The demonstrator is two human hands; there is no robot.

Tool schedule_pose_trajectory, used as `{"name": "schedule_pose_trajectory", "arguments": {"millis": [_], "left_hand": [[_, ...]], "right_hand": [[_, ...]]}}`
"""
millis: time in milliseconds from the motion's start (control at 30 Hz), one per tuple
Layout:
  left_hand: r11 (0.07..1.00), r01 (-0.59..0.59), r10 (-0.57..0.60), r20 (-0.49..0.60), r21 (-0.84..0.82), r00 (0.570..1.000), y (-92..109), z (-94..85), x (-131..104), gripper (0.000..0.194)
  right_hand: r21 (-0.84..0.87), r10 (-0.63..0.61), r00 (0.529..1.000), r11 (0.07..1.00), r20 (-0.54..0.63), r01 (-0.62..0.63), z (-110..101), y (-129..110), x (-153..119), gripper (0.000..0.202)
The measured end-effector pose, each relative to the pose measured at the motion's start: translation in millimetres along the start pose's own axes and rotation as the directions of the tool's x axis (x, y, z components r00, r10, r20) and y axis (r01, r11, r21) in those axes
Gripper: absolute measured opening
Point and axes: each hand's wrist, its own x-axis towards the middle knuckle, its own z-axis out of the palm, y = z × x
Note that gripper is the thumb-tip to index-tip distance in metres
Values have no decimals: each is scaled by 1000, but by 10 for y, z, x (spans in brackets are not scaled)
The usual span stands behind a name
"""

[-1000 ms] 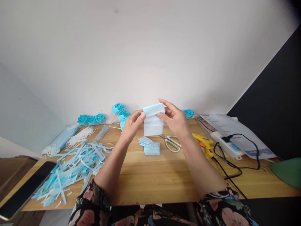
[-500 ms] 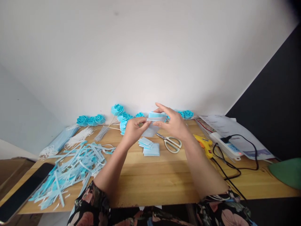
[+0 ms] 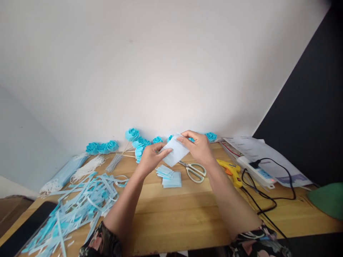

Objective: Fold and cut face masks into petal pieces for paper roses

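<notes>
Between my hands is a pale blue-white piece of mask fabric (image 3: 175, 151), tilted and raised above the table. My left hand (image 3: 152, 157) pinches its left edge, thumb on top. At its upper right corner my right hand (image 3: 197, 144) grips it between thumb and fingers. Below lie small folded pieces of the same fabric (image 3: 171, 178) in a loose pile. White-handled scissors (image 3: 196, 172) rest just right of the pile, beneath my right wrist.
Blue fabric flowers (image 3: 102, 147) line the wall. Cut strips (image 3: 83, 207), a stack of masks (image 3: 65, 173), white ear loops (image 3: 88, 167), grey wires (image 3: 114, 162) and a phone (image 3: 29, 228) lie left. A yellow glue gun (image 3: 232, 172), power strip (image 3: 255, 171) and papers (image 3: 270, 160) lie right.
The fabric piece, folded over at its top half a second ago, now shows as a flat, tilted square. My right fingers have closed on its corner. The view has tilted slightly upward.
</notes>
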Motion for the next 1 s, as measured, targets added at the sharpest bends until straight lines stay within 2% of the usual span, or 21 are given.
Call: {"name": "schedule_pose_trajectory", "arguments": {"millis": [133,533,1000], "left_hand": [[999,43,-44,-11,-7,999,-20,-14,14,35],[997,54,-55,-29,-49,998,-16,-38,11,33],[999,50,-50,47,-5,998,1,32,9,34]], "right_hand": [[38,-9,1000,999,-28,10,-49,16,22,23],[23,-35,996,999,-86,37,-77,54,35,25],[45,-8,992,999,-127,13,-78,-11,21,27]]}}
